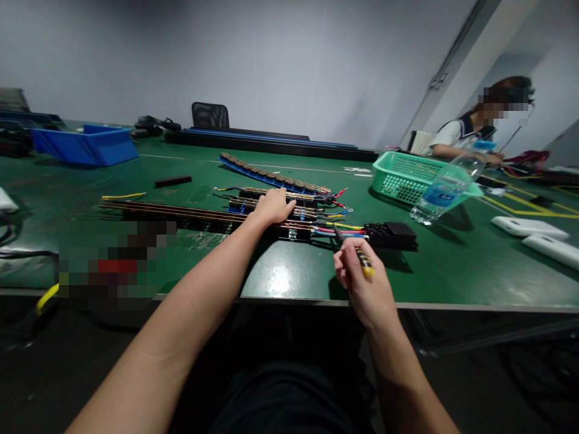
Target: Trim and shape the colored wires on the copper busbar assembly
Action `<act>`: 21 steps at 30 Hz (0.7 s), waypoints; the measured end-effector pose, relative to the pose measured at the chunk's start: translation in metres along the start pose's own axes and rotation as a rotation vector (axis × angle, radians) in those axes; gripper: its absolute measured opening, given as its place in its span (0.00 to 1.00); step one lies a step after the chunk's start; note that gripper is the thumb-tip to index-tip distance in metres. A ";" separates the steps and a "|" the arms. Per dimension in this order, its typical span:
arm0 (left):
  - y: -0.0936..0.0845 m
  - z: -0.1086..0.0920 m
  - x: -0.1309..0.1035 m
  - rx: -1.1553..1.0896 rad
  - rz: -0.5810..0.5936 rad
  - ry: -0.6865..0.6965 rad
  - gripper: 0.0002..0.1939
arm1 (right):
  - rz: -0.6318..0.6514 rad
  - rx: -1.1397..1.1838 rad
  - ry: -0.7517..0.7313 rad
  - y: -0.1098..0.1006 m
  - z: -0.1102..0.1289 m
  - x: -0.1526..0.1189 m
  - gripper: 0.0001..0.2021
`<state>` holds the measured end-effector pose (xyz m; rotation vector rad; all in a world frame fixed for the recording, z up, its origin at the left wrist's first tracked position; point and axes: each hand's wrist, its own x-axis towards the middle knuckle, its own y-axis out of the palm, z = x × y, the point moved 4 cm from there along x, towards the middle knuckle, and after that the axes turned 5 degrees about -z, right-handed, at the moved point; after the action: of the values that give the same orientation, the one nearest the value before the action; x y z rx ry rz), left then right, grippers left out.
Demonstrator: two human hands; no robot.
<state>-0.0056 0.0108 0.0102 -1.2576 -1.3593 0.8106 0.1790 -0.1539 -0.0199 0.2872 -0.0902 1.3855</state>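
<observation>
My left hand (274, 207) lies over the middle of several long dark strips with copper-coloured rails, its fingers stretched out and thumb apart. The longest rail strip (203, 212) runs under my left forearm and wrist. From its right end, yellow, red and blue wires (341, 231) lead into a black connector block (391, 235). My right hand (364, 280) is closed around pliers (365, 262) with yellow-and-black handles. Their dark jaws point up and left, close to the wires; whether they touch them I cannot tell. Behind, a blue-edged strip (271, 175) lies at a slant.
A green basket (398, 178) stands at the right, with a tilted water bottle (438, 196) against its front. White devices (529, 228) lie farther right. A blue bin (85, 144) sits at the back left; long dark bars (271, 141) line the back. A person (470, 129) sits at far right.
</observation>
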 end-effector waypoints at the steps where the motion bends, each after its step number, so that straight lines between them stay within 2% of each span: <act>1: 0.000 0.000 0.000 -0.001 -0.001 0.000 0.25 | 0.031 -0.116 -0.059 0.002 0.000 -0.006 0.18; 4: 0.001 0.001 0.001 -0.007 -0.004 0.008 0.26 | 0.033 -0.385 -0.271 0.008 0.002 -0.026 0.13; 8: 0.001 0.000 0.001 -0.009 0.018 0.005 0.25 | -0.087 -0.456 -0.436 0.005 0.009 -0.046 0.09; 13: -0.001 -0.002 0.000 -0.005 0.024 0.016 0.24 | -0.110 -0.437 -0.412 -0.011 0.021 -0.049 0.12; 17: -0.001 -0.001 0.000 0.000 0.018 0.029 0.24 | -0.119 -0.445 -0.436 -0.020 0.036 -0.047 0.10; 21: -0.001 -0.001 0.000 -0.004 0.015 0.030 0.24 | -0.112 -0.292 -0.319 -0.021 0.037 -0.027 0.14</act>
<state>-0.0052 0.0101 0.0114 -1.2794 -1.3293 0.7974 0.1988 -0.1921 0.0063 0.2622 -0.5283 1.1874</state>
